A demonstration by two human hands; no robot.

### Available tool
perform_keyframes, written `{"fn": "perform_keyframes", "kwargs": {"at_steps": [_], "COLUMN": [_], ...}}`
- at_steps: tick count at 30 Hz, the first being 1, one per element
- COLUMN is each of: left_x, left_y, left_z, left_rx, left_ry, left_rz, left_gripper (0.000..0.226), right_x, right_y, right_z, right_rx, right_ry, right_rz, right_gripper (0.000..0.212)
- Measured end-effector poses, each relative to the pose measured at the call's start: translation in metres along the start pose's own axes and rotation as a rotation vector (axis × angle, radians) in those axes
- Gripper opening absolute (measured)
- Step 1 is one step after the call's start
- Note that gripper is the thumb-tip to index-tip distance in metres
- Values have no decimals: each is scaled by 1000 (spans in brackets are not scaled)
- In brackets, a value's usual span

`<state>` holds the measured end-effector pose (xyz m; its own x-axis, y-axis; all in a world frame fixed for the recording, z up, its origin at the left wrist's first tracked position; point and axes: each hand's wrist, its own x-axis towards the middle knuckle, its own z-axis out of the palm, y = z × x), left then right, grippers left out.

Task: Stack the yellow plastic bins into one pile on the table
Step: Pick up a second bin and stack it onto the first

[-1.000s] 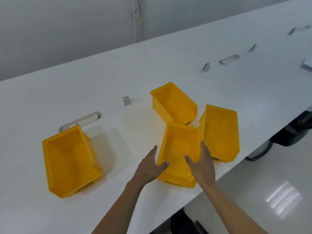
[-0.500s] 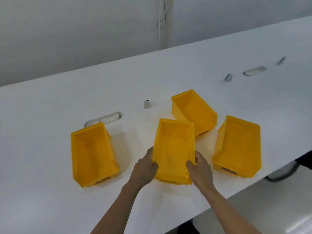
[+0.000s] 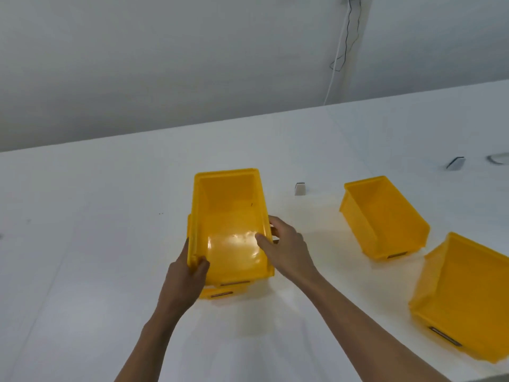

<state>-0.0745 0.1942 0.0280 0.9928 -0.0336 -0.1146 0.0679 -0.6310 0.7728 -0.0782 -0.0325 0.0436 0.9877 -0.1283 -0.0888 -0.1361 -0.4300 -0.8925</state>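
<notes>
Both hands grip one yellow plastic bin [image 3: 230, 227] by its side walls, left hand [image 3: 185, 274] wrapped over the near left rim, right hand [image 3: 286, 244] with thumb inside the right wall. It sits nested in a second yellow bin [image 3: 217, 294] that peeks out underneath on the white tabletop [image 3: 82, 244]. Well apart on the right stand two more: a far yellow bin [image 3: 385, 216] and a near yellow bin [image 3: 465, 296], with a small grey block [image 3: 300, 188] between the groups.

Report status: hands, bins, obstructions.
Left hand and right hand grip top bin, nested in bottom bin. Two loose bins to the right. Nothing obstructing.
</notes>
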Motion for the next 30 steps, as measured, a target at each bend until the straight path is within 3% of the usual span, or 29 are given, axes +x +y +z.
{"fn": "perform_keyframes", "kwargs": {"at_steps": [3, 6, 9, 12, 15, 24, 30], "left_x": [8, 15, 22, 33, 45, 63, 67], "left_y": [-14, -29, -33, -29, -25, -17, -22], "left_z": [-20, -31, -36, -35, -34, -35, -45], "left_rx": [-49, -91, -135, -153, -160, -177, -164], "left_ry": [72, 76, 51, 18, -13, -54, -68], "left_rz": [-51, -134, -175, -188, -208, -238, -242], "left_gripper": [59, 50, 46, 45, 44, 45, 44], "right_x": [8, 13, 16, 16, 18, 30, 28], "right_y": [2, 32, 75, 99, 107, 99, 98], "right_z": [19, 35, 50, 69, 88, 119, 118], "right_rx": [178, 330, 157, 18, -39, -124, -176], "right_ry": [-54, -1, -82, -313, -414, -335, -289], "right_rz": [6, 149, 297, 344, 308, 197, 181], "right_gripper": [60, 45, 39, 65, 78, 54, 54]}}
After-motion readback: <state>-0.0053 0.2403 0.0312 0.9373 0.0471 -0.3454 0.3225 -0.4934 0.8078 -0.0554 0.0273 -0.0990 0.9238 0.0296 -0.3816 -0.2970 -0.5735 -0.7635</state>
